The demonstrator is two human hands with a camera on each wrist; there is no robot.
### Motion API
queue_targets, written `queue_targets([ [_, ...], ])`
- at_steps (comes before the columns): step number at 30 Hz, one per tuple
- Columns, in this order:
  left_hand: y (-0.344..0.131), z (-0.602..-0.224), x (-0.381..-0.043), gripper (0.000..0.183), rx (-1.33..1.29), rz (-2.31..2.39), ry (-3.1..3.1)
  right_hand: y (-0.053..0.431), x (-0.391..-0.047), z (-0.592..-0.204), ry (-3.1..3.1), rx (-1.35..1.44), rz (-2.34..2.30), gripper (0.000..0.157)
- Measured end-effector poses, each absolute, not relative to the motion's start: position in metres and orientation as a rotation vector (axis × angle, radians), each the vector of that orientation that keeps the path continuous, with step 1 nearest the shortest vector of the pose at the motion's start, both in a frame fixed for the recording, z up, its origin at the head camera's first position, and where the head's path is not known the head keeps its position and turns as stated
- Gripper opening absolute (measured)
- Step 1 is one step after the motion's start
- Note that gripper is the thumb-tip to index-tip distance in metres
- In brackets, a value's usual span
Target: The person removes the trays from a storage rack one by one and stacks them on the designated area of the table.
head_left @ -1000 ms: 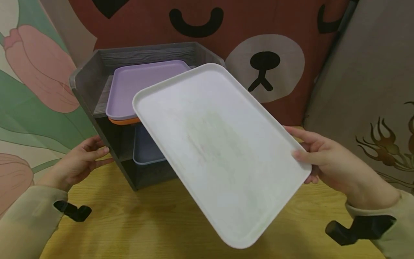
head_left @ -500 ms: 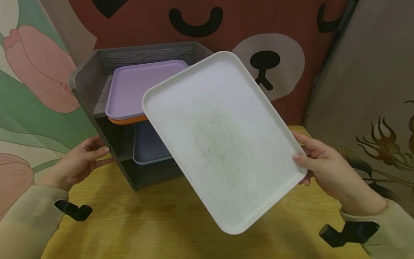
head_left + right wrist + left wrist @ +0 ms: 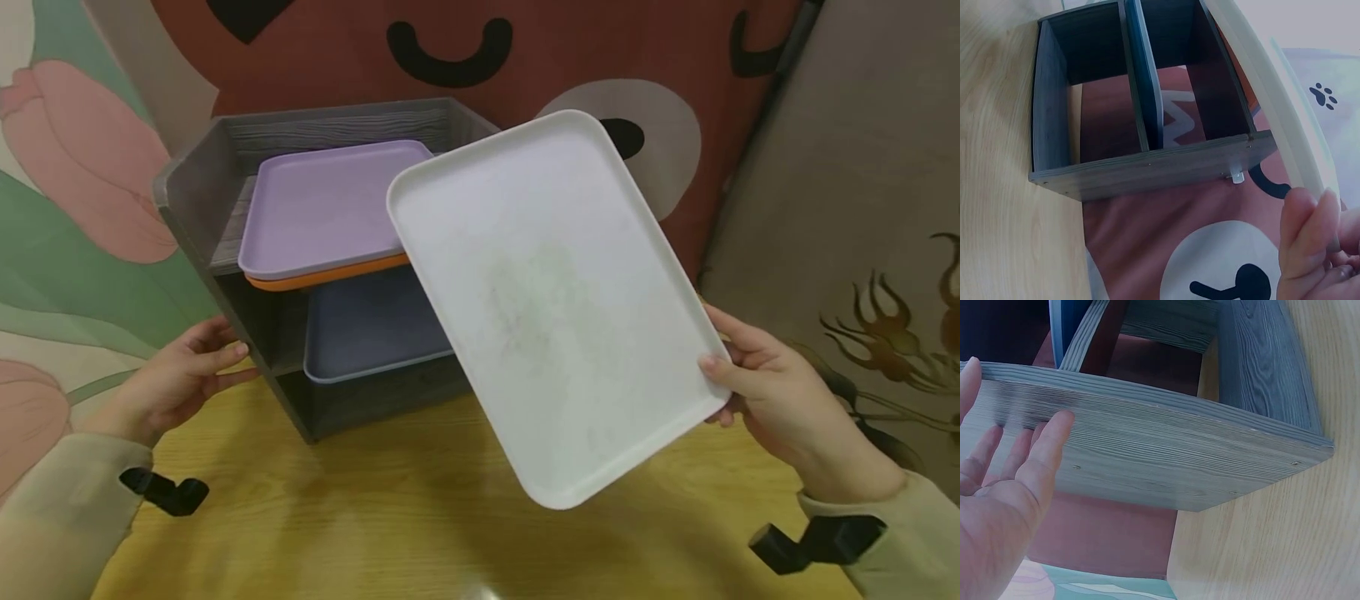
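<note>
My right hand (image 3: pixel 780 396) grips a white tray (image 3: pixel 555 308) by its right edge, thumb on the upper face, and the tray hangs tilted above the table. In the right wrist view the same tray (image 3: pixel 1272 94) shows edge-on. My left hand (image 3: pixel 187 379) touches the outer left side of a grey wooden shelf (image 3: pixel 202 200); in the left wrist view the fingers (image 3: pixel 1050 447) lie fairly straight against the side panel (image 3: pixel 1147 444). A purple tray (image 3: pixel 330 208) lies on an orange tray (image 3: pixel 330 272) on the upper level. Below them sits a dark blue tray (image 3: pixel 375 325).
The shelf stands on a yellow wood-grain table (image 3: pixel 337 517). Behind it hangs a red cloth (image 3: pixel 585 42) with a bear face. A flowered cloth (image 3: pixel 97 192) is at the left, and a grey-brown patterned one (image 3: pixel 862 208) at the right.
My right hand has moved the white tray rightward and a bit upward, away from the shelf, so more of the orange and dark blue trays shows. My left hand stays at the shelf's side.
</note>
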State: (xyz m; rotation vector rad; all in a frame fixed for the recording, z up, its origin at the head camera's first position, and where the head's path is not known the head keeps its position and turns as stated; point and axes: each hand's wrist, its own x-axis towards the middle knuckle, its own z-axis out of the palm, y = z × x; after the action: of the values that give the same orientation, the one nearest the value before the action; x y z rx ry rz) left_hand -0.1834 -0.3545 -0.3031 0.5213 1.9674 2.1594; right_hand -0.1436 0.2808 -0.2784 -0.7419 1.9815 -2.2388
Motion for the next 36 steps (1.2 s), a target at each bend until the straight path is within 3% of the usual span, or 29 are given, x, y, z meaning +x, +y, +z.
queue_targets([
  [21, -0.352, -0.3, -0.18, 0.049, 0.53, 2.162, 1.965, 0.311, -0.144, -0.288, 1.918, -0.594, -2.431, 0.053],
  [36, -0.352, -0.3, -0.18, 0.047, 0.532, 2.156, 1.969, 0.334, -0.165, -0.3, 1.866, -0.337, -2.524, 0.064],
])
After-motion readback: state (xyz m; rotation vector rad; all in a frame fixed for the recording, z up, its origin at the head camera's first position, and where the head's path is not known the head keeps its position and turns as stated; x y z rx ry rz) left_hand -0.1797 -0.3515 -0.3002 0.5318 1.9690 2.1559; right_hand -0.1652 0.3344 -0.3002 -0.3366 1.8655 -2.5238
